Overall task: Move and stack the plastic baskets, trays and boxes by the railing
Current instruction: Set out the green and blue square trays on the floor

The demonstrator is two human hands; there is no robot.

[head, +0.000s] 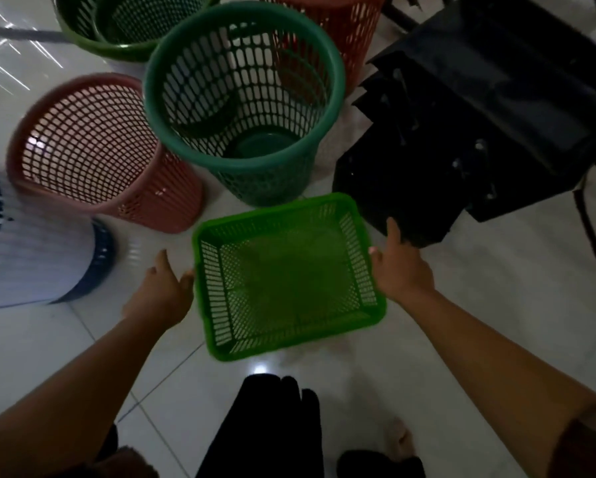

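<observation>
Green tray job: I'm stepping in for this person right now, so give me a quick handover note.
Left hand: open, at the bright green tray's left rim.
Right hand: on its right rim; grip unclear.
Behind the tray: a dark green round basket upright, a red basket tilted, more baskets behind.
Done: no finished stack visible.
Left: move and stack the tray and baskets.

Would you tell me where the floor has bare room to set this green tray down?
Bare tiles lie below the bright green tray and right of the right hand. Crowded above: teal basket, red basket, black bags.
</observation>
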